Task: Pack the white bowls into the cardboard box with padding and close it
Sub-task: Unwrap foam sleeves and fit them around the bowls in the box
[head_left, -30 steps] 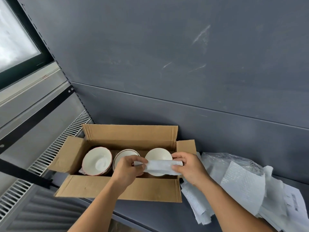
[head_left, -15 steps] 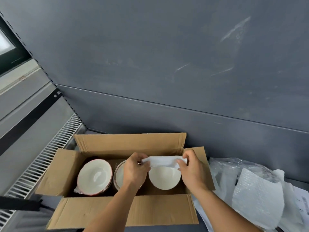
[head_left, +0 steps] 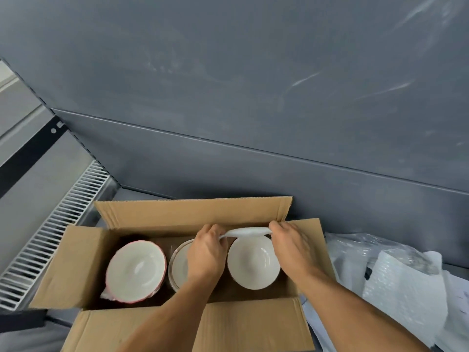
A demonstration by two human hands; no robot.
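- Long axis of white padding strip ran left-right, btw. the two hands, above far rim of right bowl.
- Left hand pinched its left end and right hand its right end; both were equally near.
- Box, flaps open, held 3 bowls in a row: red-rimmed bowl, mid bowl partly hidden by left hand, right bowl.
- Spare wrap lay right of box.

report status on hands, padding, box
Left hand, right hand each grip an end of foam strip. Strip at far rim of right-hand bowl, cardboard box flaps open. Nothing in the way.
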